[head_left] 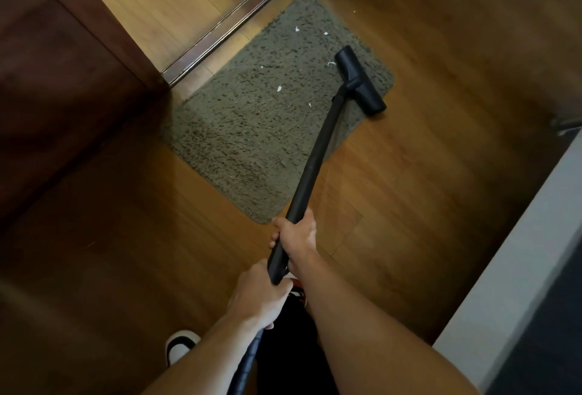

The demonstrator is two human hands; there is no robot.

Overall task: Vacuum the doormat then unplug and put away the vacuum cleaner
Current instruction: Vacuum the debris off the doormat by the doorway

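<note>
On wood floor (425,174) by door threshold (226,27): littered doormat (252,117); left hand (258,298), right hand (297,235) grip vacuum wand (318,155).

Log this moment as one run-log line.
step: vacuuming doormat; floor head: at doormat's right edge; right hand: grips wand; left hand: grips wand's end; white scraps: on doormat

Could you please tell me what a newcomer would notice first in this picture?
The eye goes first to the long black vacuum wand running diagonally up the middle, gripped by the right hand higher up and the left hand at its near end. Its floor head rests on the right edge of the grey shaggy doormat, which lies on the wooden floor and is dotted with white scraps.
</note>
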